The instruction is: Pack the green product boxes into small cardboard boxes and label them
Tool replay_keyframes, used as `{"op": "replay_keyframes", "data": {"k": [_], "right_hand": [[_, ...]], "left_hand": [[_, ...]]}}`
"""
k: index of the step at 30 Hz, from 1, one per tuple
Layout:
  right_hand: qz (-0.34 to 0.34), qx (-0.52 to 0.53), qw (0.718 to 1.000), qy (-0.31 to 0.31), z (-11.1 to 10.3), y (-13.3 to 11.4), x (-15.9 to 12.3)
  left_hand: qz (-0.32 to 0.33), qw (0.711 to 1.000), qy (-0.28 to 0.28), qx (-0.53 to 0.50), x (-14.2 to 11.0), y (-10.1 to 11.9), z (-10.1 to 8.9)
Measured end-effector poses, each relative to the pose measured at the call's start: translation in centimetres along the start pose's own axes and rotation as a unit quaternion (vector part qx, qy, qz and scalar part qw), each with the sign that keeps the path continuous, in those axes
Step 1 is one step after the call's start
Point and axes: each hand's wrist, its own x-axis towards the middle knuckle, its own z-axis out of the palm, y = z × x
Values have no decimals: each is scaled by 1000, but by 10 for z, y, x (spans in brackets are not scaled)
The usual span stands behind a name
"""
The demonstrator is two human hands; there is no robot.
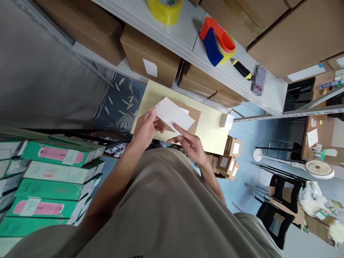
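held paper [173,114]: 1 | tape dispenser [213,42]: 1 | loose tape roll [167,15]: 1 | cutter [242,69]: 1

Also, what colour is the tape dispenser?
The tape dispenser is orange and blue, clear in the head view.

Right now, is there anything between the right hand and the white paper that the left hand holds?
Nothing visible is in the way: a finger of the right hand appears to touch the white paper, near the edge. The left hand holds its other end.
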Motion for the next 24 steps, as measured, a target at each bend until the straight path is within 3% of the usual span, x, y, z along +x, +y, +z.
{"op": "replay_keyframes", "data": {"k": [5,11,24], "right_hand": [[-8,7,999,43,16,-20,4],[-5,-18,998,65,26,-19,2],[21,19,995,100,42,-24,-9]], "left_hand": [[-5,992,-129,-1,-34,19,7],[19,983,-179,42,-47,40,12],[70,985,-150,59,-64,41,18]]}}
